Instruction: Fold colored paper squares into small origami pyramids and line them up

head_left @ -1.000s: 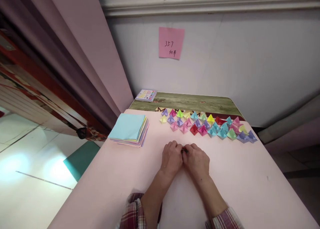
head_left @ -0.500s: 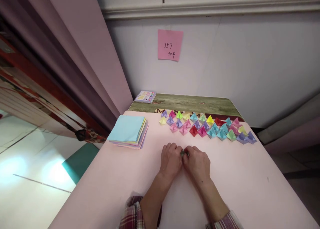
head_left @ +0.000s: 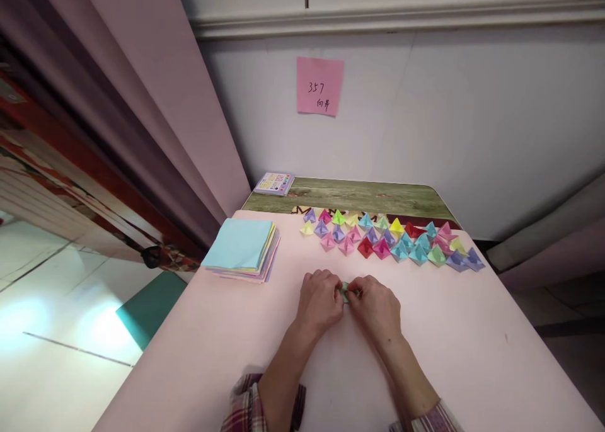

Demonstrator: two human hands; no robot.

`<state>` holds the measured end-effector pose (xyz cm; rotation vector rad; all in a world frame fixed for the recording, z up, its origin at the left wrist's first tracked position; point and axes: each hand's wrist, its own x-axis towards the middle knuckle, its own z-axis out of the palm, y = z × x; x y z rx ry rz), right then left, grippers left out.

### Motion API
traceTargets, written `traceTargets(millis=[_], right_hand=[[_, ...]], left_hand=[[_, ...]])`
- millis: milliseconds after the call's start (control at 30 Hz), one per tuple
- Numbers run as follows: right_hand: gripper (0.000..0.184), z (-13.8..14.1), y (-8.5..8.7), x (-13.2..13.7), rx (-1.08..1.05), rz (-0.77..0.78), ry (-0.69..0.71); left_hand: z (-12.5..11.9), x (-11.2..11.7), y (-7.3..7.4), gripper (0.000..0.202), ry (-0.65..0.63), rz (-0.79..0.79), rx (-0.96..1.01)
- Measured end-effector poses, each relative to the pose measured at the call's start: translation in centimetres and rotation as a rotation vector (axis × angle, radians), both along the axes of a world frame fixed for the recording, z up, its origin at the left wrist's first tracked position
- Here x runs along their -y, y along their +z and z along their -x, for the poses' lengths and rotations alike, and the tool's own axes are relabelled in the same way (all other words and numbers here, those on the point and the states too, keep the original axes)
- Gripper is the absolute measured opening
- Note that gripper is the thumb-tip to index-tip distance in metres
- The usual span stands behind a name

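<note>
A small green piece of folded paper [head_left: 345, 292] sits low over the middle of the pale pink, flat-topped surface [head_left: 454, 337], between the person's two bare hands, which hide most of it. The left hand [head_left: 321, 300] grasps its left side with bent fingers, and the right hand [head_left: 375, 303] pinches its right side between thumb and fingertips. Holding it from both sides probably steadies so small a piece and lets the fingers work on its creases; whether its underside touches the surface, I cannot tell. To the left lies a thick stack of square, multicoloured paper sheets [head_left: 239, 246] topped by a light blue one, its edges slightly uneven; that spot seems chosen to be within the left hand's reach yet apart from the working area. Beyond the hands, small pointed folded-paper shapes [head_left: 382, 249] in purple, pink, yellow, blue, green and red stand close together in loose rows towards the far right. Set out like this, they likely leave the near part of the surface free for both hands and their points uncrushed.
</note>
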<state>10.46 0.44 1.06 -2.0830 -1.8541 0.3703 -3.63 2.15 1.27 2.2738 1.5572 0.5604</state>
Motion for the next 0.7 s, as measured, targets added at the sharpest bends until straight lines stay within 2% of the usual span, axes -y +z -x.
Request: traceTargets(millis=[133, 333, 700], right_hand=[[0.011, 0.1, 0.2, 0.1, 0.014, -0.008, 0.001], [0.015, 0.3, 0.5, 0.2, 0.094, -0.040, 0.053], [0.020, 0.5, 1.1, 0.0, 0.191, 0.024, 0.113]], left_hand=[[-0.3, 0.2, 0.1, 0.006, -0.009, -0.032, -0.048], [-1.1, 0.6, -0.3, 0.017, 0.027, -0.049, -0.114], [-1.7, 0.5, -0.5, 0.018, 0.059, -0.008, -0.212]])
